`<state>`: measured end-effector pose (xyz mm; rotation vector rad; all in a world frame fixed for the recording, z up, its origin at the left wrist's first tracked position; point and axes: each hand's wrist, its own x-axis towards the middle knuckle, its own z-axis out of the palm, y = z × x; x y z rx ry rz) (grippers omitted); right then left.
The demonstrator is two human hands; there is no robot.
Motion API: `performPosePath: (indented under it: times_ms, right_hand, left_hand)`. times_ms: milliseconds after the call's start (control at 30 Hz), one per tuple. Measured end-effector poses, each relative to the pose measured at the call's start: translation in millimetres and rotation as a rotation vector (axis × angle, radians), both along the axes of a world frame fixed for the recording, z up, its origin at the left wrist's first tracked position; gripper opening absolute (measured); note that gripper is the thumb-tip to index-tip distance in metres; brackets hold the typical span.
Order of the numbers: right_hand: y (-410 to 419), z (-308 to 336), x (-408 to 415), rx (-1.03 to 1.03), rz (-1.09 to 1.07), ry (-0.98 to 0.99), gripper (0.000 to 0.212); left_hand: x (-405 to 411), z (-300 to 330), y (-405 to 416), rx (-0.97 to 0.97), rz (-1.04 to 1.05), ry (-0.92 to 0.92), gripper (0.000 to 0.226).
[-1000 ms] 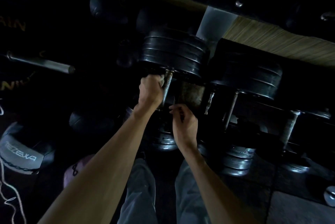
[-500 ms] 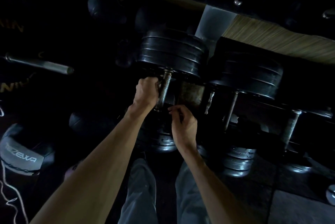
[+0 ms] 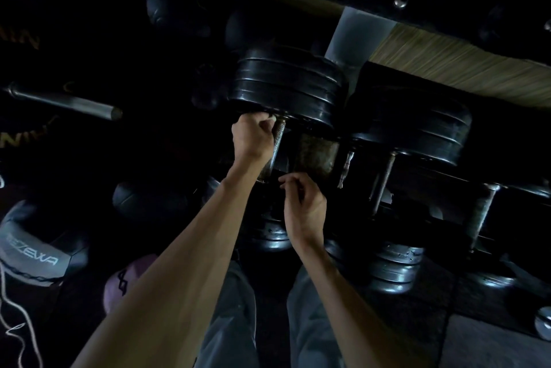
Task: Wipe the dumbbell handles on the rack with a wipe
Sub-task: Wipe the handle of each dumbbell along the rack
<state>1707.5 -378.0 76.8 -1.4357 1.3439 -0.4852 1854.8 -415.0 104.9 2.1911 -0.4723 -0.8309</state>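
Gripping the far end of a dumbbell handle (image 3: 276, 147), the left hand (image 3: 252, 136) was fisted tight just under the far plate stack (image 3: 286, 90); a pale bit at the knuckles may have been the wipe (image 3: 269, 122), too dark to confirm. Handle was knurled metal, long axis running near-to-far, far end tipped slightly right, near end going into the near plates (image 3: 272, 236). Dumbbell sat on the dark rack (image 3: 417, 183), leftmost of the row. Right hand (image 3: 304, 206) hovered at the handle's near end, fingers curled with fingertips pinched together; whether it held anything could not be told. To the right, a second dumbbell (image 3: 411, 126) with a thin handle (image 3: 384, 183) lay parallel, then a third handle (image 3: 483, 212). Rusty bracket (image 3: 316, 156) stood between the first two. Left side: steel bar end (image 3: 65, 101), grey medicine ball (image 3: 38, 251), dark ball (image 3: 146, 200), white cord (image 3: 21, 329). Grey trousers (image 3: 232, 323) at near edge.
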Motion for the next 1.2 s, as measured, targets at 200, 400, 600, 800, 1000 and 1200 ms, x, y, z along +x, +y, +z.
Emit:
performPosePath:
  times_ms: [200, 400, 600, 800, 1000, 1200]
  right_hand:
    - [4, -2, 5, 0.008, -0.053, 0.031, 0.024]
    - [0, 1, 0, 0.003, 0.023, 0.025, 0.022]
    - [3, 3, 3, -0.031, -0.039, 0.054, 0.023]
    - [1, 1, 1, -0.009, -0.003, 0.019, 0.024]
    - [3, 6, 4, -0.042, -0.042, 0.058, 0.027]
    - [0, 5, -2, -0.001, 0.011, 0.036, 0.023]
  left_hand:
    - [10, -1, 31, 0.167, -0.217, 0.052, 0.016]
    - [23, -16, 1, 0.050, -0.037, 0.437, 0.018]
    - [29, -26, 38, 0.169, -0.207, 0.258, 0.018]
    - [18, -15, 4, 0.057, -0.045, 0.196, 0.034]
    - [24, -5, 41, 0.298, -0.389, 0.135, 0.024]
    - [14, -2, 13, 0.149, -0.209, 0.046, 0.027]
